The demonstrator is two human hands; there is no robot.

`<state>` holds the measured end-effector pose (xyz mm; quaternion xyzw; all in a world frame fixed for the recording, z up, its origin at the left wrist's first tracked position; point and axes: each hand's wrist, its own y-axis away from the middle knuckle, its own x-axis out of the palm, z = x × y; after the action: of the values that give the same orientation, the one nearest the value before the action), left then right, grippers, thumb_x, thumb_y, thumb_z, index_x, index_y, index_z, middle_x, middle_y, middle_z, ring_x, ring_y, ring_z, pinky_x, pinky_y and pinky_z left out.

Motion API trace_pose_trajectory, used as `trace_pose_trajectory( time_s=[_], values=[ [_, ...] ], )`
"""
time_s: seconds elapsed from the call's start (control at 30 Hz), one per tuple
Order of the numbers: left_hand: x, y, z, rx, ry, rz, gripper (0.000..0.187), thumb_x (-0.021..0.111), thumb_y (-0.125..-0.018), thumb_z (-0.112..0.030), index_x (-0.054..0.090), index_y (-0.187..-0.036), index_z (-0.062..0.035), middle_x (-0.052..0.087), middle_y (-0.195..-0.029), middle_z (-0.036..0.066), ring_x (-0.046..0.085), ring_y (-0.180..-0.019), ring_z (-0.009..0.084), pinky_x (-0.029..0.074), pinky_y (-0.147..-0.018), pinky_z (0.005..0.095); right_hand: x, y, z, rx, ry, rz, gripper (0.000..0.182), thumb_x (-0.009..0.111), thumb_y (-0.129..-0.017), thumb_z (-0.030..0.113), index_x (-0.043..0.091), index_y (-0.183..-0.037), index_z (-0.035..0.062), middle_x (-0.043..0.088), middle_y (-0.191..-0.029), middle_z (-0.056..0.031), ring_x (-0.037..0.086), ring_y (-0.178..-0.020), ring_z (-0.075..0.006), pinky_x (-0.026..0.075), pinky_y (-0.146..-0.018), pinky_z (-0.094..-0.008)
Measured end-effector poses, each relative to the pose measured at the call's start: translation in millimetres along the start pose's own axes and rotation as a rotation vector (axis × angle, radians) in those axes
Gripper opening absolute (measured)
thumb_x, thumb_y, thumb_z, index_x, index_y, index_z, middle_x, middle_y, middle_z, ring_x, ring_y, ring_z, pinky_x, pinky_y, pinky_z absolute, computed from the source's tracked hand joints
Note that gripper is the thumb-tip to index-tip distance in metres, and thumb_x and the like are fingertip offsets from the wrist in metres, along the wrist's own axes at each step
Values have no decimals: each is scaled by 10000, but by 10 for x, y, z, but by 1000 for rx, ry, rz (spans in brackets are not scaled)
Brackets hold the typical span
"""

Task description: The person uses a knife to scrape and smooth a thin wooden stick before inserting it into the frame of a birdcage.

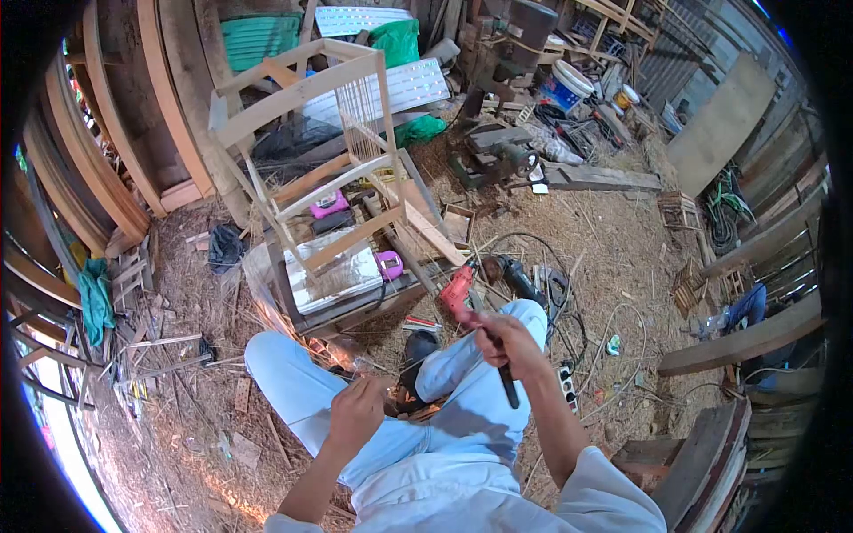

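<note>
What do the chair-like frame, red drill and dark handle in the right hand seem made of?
Chair-like frame: probably wood, unfinished, given its pale, matte rails. Red drill: likely plastic casing, from its smooth, even colour. Dark handle: rubber or plastic perhaps, from its even black; too small to tell.

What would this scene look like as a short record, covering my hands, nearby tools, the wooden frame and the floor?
Left hand: fingers drawn together above the lap; too small to tell if they hold anything
Right hand: closed around a dark handle, its end showing below the fist
Nearby tool: red power tool, just beyond the right hand
Frame: chair-like wooden frame, beyond the knees
Floor: strewn with shavings and scraps
</note>
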<state>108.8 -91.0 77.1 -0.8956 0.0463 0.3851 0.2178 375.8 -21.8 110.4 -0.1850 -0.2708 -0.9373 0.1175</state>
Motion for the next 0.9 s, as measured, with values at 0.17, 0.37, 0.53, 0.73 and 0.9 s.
trace_pose_trajectory(
  time_s=[0.17,0.37,0.53,0.73,0.9],
  values=[
    [74,-221,-136,-8,35,-48,102,596,-767,-3,574,-860,-41,600,-778,115,592,-714,283,489,-626,371,478,-106,-464,58,-15,292,425,424,-970,305,475,-1273,10,428,-602,40,349,-466,-42,248,-376,-195],
    [126,-117,-57,62,60,-1,156,598,-744,3,576,-892,-41,594,-780,112,589,-725,285,485,-634,378,358,-116,-420,73,152,310,274,488,-951,278,564,-1051,35,493,-633,40,371,-472,-25,253,-380,-182],
    [143,-94,-38,161,-64,-10,246,604,-680,30,572,-913,-43,582,-763,100,580,-715,270,483,-635,373,321,-157,-444,84,149,277,261,472,-959,266,614,-980,49,491,-625,55,357,-454,-20,258,-376,-185],
    [70,14,158,191,-113,-14,244,599,-669,31,575,-899,-47,570,-742,86,569,-695,257,483,-632,360,251,-129,-279,110,125,205,297,464,-961,268,611,-1099,50,468,-635,65,337,-462,-17,247,-383,-184],
    [0,-74,166,182,-8,-74,222,604,-679,52,579,-870,-57,556,-714,86,553,-646,278,457,-567,380,246,-191,-185,106,184,121,264,486,-943,260,624,-1033,55,478,-632,61,360,-461,-24,281,-387,-179]
  ],
)
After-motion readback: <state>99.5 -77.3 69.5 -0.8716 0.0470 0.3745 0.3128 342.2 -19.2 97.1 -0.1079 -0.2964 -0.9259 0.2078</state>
